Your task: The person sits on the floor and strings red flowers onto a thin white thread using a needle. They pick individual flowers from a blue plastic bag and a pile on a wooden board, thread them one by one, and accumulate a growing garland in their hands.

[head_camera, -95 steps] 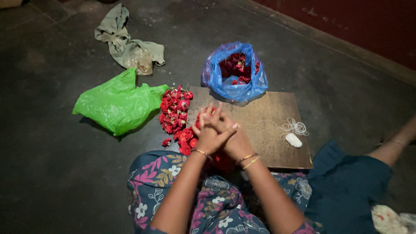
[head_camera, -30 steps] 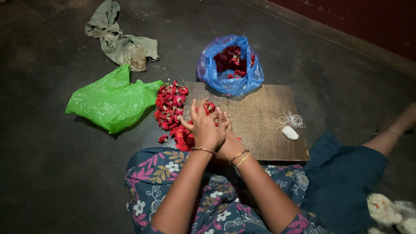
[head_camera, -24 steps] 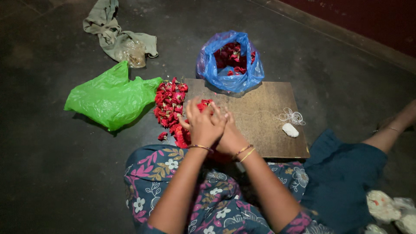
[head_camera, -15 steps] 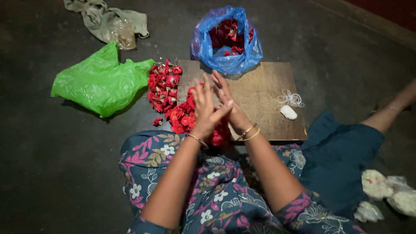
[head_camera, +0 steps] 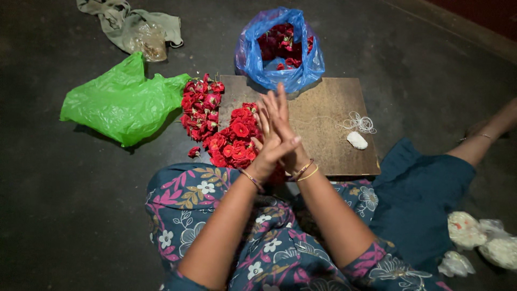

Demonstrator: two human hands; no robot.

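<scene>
My left hand (head_camera: pixel 267 156) and my right hand (head_camera: pixel 283 121) are pressed palm to palm with fingers straight, raised over the near left part of a brown wooden board (head_camera: pixel 328 145). Whatever lies between the palms is hidden. Just left of the hands a string of red roses (head_camera: pixel 237 137) lies on the board's edge and runs up onto the floor (head_camera: pixel 200 108). A thin white thread leads from a loose thread coil (head_camera: pixel 358 123) toward my hands. A small white lump (head_camera: pixel 356 140) lies beside the coil. Both wrists wear thin bangles.
A blue plastic bag (head_camera: pixel 253 59) holding red roses stands at the board's far edge. A green plastic bag (head_camera: pixel 121 102) lies to the left, a crumpled cloth (head_camera: pixel 116 19) behind it. White bundles (head_camera: pixel 484 242) sit at the lower right. A bare limb (head_camera: pixel 484 140) stretches out on the right.
My hands went from clasped low over the roses to raised, flat and pressed together. The view tilted down, so the bags sit higher in the picture, and more roses show.
</scene>
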